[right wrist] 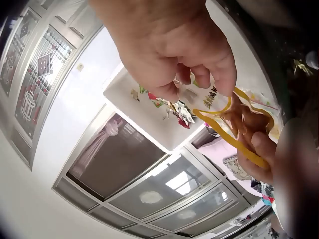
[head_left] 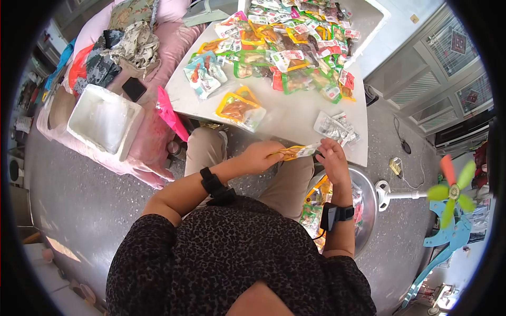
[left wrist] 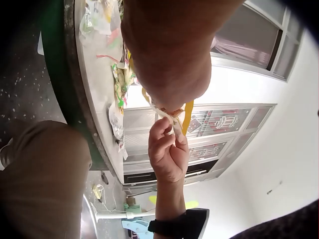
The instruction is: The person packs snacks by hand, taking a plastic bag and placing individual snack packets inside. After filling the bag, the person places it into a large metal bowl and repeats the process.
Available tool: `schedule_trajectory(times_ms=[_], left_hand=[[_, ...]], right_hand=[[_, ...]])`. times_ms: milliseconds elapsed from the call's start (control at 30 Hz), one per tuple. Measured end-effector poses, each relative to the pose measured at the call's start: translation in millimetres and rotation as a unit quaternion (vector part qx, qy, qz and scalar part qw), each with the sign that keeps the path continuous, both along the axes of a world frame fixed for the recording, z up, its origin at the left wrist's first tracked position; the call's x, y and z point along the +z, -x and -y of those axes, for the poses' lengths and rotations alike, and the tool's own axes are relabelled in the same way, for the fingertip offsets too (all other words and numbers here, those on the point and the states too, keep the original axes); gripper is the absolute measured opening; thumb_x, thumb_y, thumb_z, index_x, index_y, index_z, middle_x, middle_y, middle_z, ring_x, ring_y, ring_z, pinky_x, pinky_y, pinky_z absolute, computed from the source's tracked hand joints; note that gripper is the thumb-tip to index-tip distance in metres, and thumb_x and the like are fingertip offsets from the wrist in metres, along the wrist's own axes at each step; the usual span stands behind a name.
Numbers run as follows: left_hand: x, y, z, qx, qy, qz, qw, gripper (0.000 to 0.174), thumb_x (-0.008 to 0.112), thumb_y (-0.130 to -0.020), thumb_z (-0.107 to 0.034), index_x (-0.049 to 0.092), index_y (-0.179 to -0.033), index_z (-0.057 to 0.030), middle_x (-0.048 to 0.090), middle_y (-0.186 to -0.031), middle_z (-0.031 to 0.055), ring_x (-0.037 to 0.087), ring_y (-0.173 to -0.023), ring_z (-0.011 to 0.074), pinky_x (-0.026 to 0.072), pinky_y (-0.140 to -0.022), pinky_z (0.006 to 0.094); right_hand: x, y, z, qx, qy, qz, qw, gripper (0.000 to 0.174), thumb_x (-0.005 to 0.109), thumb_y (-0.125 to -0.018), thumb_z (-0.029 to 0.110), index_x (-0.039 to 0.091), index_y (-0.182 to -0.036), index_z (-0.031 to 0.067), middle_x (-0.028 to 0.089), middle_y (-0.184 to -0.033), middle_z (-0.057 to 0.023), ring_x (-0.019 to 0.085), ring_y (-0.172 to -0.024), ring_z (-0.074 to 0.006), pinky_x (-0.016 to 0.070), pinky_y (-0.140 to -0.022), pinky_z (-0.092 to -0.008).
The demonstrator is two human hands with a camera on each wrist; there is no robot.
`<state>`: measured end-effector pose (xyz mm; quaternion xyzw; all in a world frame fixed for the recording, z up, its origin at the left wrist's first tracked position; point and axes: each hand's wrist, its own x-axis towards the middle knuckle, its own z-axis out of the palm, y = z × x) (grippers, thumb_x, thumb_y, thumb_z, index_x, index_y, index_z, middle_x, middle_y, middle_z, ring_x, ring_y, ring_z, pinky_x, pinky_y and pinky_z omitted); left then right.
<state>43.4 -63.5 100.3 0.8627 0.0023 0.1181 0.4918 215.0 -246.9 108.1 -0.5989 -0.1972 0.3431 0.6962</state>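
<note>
A yellow-edged clear packet [head_left: 298, 152] with brown food inside is held level above the person's lap, just off the table's front edge. The left hand [head_left: 261, 157] grips one end; in the right wrist view its thumb lies on the packet [right wrist: 246, 122] over the brown pieces. At the other, paler end, the right hand [head_left: 334, 164] pinches the packet's edge between thumb and fingertips, seen from above in the right wrist view. The left hand [left wrist: 172, 64] covers much of the packet in the left wrist view, where the right hand [left wrist: 168, 155] has bent fingers.
Many colourful packets [head_left: 295, 55] cover the back of the white table [head_left: 195, 102]. Nearer lie yellow packets [head_left: 237, 108] and silvery packets [head_left: 332, 126]. A metal basin [head_left: 373, 210] with packets stands by the right leg. A white foam box [head_left: 134, 126] sits on pink bedding at left.
</note>
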Motion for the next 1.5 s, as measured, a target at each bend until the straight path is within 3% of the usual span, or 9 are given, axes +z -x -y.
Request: schedule_trajectory(times_ms=[33,133,300,400,467,567,667,900,1500], left_hand=[[0.6,2.0,-1.2,-0.005,0.049,-0.043,0.998,0.021,0.052,-0.077,-0.017,0.052,-0.093,-0.0036,0.053,-0.084,0.0095,0.053,-0.075,0.0183,0.0415,-0.067,0.0279],[5.0,3.7,-5.2,-0.019,0.163,-0.137,0.977,0.021,0.051,-0.08,-0.02,0.052,-0.093,-0.0035,0.053,-0.083,0.0056,0.051,-0.075,0.0119,0.0412,-0.066,0.0263],[-2.6,0.3,-7.7,-0.024,0.337,-0.186,0.923,0.022,0.052,-0.079,-0.021,0.051,-0.093,-0.0034,0.053,-0.082,0.0015,0.049,-0.074,0.0081,0.0411,-0.064,0.0237],[0.9,-3.2,-15.3,0.058,0.287,-0.132,0.947,0.023,0.052,-0.079,-0.02,0.05,-0.095,-0.0033,0.052,-0.083,0.001,0.048,-0.074,0.0059,0.041,-0.063,0.0224],[-10.1,-8.0,-23.4,0.154,0.031,-0.031,0.987,0.029,0.057,-0.074,-0.024,0.051,-0.095,-0.0049,0.053,-0.087,0.0068,0.052,-0.073,0.0132,0.0427,-0.062,0.0265],[5.1,-6.8,-17.6,0.245,-0.233,0.01,0.941,0.035,0.061,-0.065,-0.028,0.051,-0.092,-0.007,0.049,-0.082,0.0134,0.052,-0.07,0.0277,0.0438,-0.058,0.0344],[-7.3,-11.9,-13.1,0.205,-0.333,0.025,0.92,0.028,0.058,-0.065,-0.023,0.051,-0.086,-0.0068,0.046,-0.075,0.0117,0.052,-0.068,0.0275,0.0435,-0.055,0.037],[-22.2,-24.9,-13.5,0.236,-0.303,-0.012,0.923,0.017,0.054,-0.065,-0.017,0.05,-0.078,-0.0069,0.045,-0.073,0.0114,0.052,-0.062,0.0289,0.0435,-0.052,0.0384],[-13.4,-29.6,-22.0,0.274,-0.265,-0.053,0.923,0.024,0.047,-0.068,-0.013,0.053,-0.091,-0.01,0.05,-0.072,0.0134,0.052,-0.061,0.0308,0.0434,-0.054,0.0405]], right_hand=[[-2.6,-0.6,2.6,0.062,0.012,0.05,0.997,0.049,0.062,-0.071,0.031,0.043,-0.109,0.0071,0.053,-0.1,-0.0041,0.051,-0.088,-0.0168,0.0388,-0.078,-0.0308],[-0.5,7.4,-1.1,0.239,0.023,0.011,0.971,0.048,0.064,-0.069,0.028,0.046,-0.107,0.0048,0.054,-0.098,-0.0034,0.051,-0.089,-0.016,0.0394,-0.078,-0.0297],[-13.2,27.2,-7.2,0.159,-0.06,-0.148,0.974,0.031,0.056,-0.073,0.005,0.048,-0.103,0.0028,0.056,-0.095,-0.0068,0.056,-0.082,-0.0154,0.0465,-0.072,-0.0297],[-14.1,28.5,-4.4,0.068,-0.053,-0.163,0.983,0.025,0.051,-0.075,0.002,0.048,-0.1,0.0008,0.056,-0.093,-0.0086,0.056,-0.081,-0.0173,0.0473,-0.072,-0.0314],[-24.0,20.3,-0.8,0.022,-0.082,-0.173,0.981,0.023,0.048,-0.076,0.002,0.049,-0.099,0.001,0.056,-0.091,-0.0099,0.057,-0.081,-0.0194,0.0479,-0.071,-0.0328],[-32.2,11.0,0.4,-0.029,-0.103,-0.188,0.976,0.022,0.046,-0.077,0.003,0.048,-0.099,0.0014,0.056,-0.089,-0.0108,0.057,-0.079,-0.0219,0.0482,-0.071,-0.034],[-33.2,9.1,-3.4,-0.056,-0.11,-0.207,0.97,0.023,0.046,-0.078,0.005,0.045,-0.101,0.002,0.055,-0.09,-0.0109,0.057,-0.078,-0.0227,0.0488,-0.069,-0.0343],[-48.9,4.9,-30.8,-0.008,-0.101,-0.269,0.958,0.029,0.046,-0.079,0.014,0.039,-0.107,0.0106,0.054,-0.093,-0.0099,0.057,-0.077,-0.0235,0.0495,-0.054,-0.0402],[-83.2,-12.2,-73.0,0.082,-0.141,-0.382,0.91,0.029,0.053,-0.076,0.015,0.046,-0.104,0.0116,0.055,-0.094,-0.0045,0.055,-0.083,-0.0193,0.0486,-0.063,-0.0364]])
